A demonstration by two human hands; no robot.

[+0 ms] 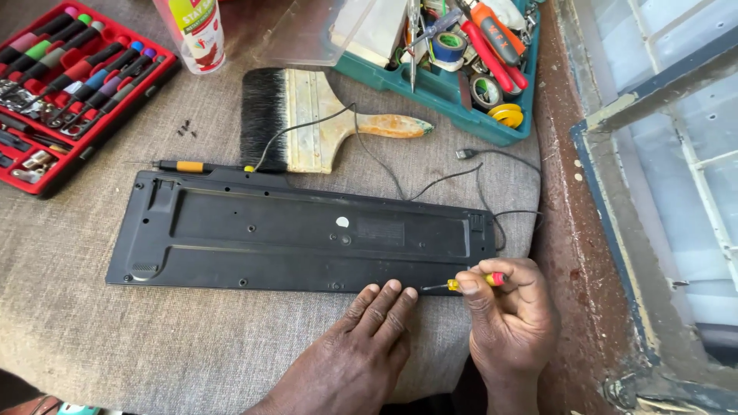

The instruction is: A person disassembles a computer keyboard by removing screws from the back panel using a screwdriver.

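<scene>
A black keyboard [292, 230] lies upside down on the cloth-covered table, its cable [430, 183] trailing off to the right. My left hand [361, 338] rests flat on the cloth, fingertips touching the keyboard's near edge. My right hand [511, 315] grips a small screwdriver [461, 284] with a yellow and red handle. Its thin shaft points left at the near edge, close to my left fingertips. A second slim screwdriver with an orange band [184, 165] lies along the keyboard's far edge.
A wide paintbrush [323, 119] lies behind the keyboard. A red case of screwdriver bits [65, 84] sits at far left, a white bottle [196, 31] beside it. A teal toolbox [453, 54] full of tools stands at the back. Loose screws [184, 127] lie nearby. A window frame [615, 192] runs along the right.
</scene>
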